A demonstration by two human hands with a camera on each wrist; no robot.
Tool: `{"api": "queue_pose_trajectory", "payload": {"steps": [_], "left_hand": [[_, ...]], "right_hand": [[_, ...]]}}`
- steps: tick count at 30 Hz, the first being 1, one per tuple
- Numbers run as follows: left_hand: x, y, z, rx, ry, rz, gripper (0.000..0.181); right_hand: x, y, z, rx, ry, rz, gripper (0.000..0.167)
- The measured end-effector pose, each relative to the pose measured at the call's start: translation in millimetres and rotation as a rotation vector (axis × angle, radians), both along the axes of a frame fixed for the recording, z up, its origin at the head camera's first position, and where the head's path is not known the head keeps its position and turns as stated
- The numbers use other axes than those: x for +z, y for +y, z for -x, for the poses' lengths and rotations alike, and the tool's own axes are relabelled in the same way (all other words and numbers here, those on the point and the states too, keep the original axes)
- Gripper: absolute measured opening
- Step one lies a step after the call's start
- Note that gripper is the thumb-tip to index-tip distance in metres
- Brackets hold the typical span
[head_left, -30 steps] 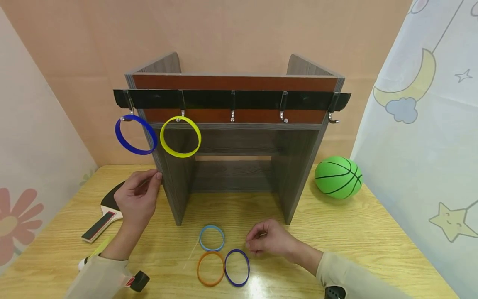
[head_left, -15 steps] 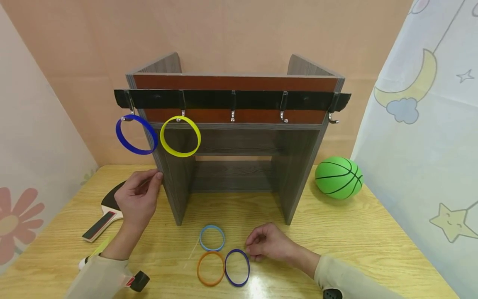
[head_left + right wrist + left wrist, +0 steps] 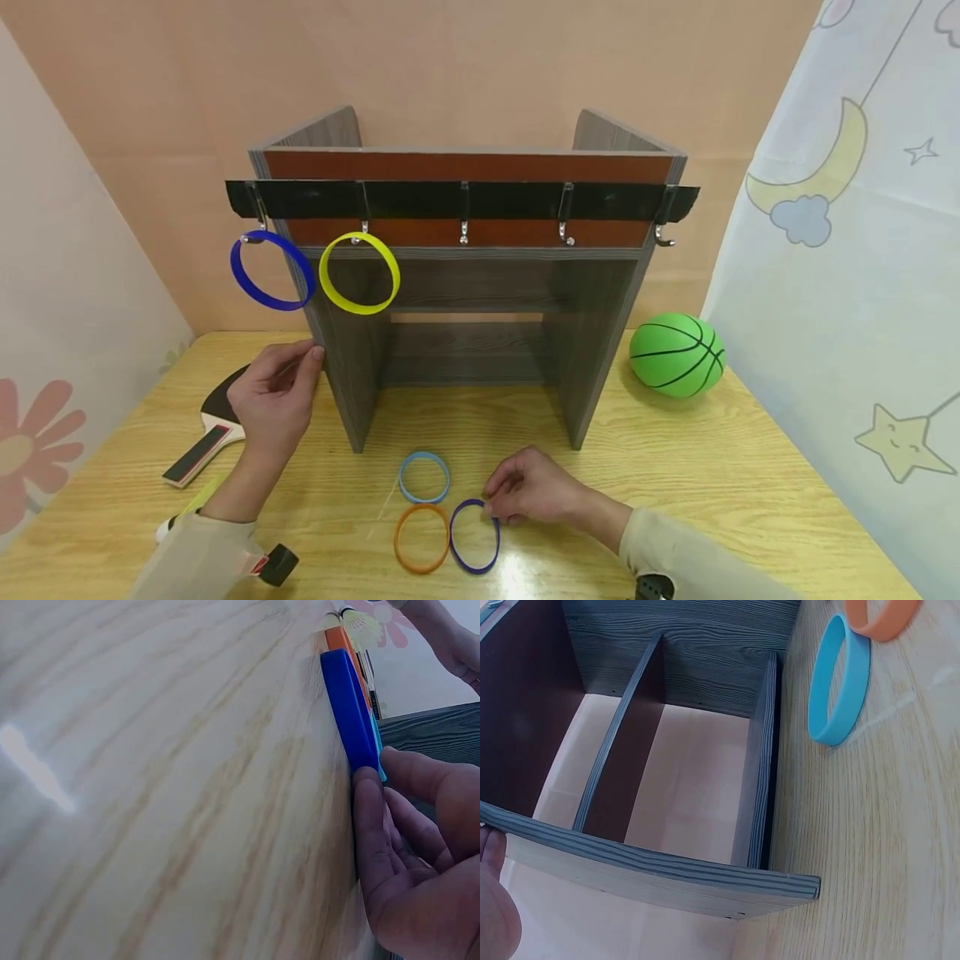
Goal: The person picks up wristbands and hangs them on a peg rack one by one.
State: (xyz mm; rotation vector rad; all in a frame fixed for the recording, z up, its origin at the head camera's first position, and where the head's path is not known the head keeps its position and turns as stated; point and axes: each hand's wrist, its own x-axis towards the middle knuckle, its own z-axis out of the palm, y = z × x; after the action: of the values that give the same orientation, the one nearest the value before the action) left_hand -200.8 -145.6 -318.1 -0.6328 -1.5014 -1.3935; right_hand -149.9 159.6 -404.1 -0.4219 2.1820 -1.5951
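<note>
While the left hand (image 3: 273, 398) pinches the side edge of the grey shelf (image 3: 347, 392), the right hand (image 3: 534, 492) has curled fingers at a dark blue ring (image 3: 348, 709) lying flat on the counter (image 3: 645, 467), thumb against its rim; whether they grip it cannot be told. An orange ring (image 3: 422, 571) sits just beside it, with a light blue ring (image 3: 856, 684) near. Another blue ring (image 3: 308, 279) and a yellow ring (image 3: 363, 309) hang from hooks (image 3: 564, 233) on the shelf's front.

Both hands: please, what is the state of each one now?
Left hand: touching the shelf; whether it grips cannot be told.
Right hand: open, at the lower blue ring, not pinching it.
</note>
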Motion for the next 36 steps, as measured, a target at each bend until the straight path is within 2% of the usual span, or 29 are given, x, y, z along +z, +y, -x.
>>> {"api": "queue_pose_trajectory", "payload": {"steps": [7,12,21,29,36], "left_hand": [[-0.4,0.9,1.5,0.005,0.011,-0.008,0.007],[-0.9,1.0,2.5,-0.022,0.028,-0.024,0.006],[-1.3,0.2,3.5,-0.024,0.038,-0.029,0.007],[-1.5,-1.4,3.0,0.0,0.04,-0.028,0.007],[-2.5,-0.4,3.9,-0.053,0.037,-0.04,0.008]], "right_hand": [[0.4,-3.2,0.4,0.031,0.067,-0.046,0.009],[0.5,-6.7,0.1,0.018,0.099,-0.083,0.01],[-0.6,-7.5,0.4,0.022,0.148,-0.149,0.009],[-3.2,-7.6,0.2,0.002,0.132,-0.087,0.008],[-4.5,-2.6,-0.5,-0.063,0.052,-0.031,0.007]]}}
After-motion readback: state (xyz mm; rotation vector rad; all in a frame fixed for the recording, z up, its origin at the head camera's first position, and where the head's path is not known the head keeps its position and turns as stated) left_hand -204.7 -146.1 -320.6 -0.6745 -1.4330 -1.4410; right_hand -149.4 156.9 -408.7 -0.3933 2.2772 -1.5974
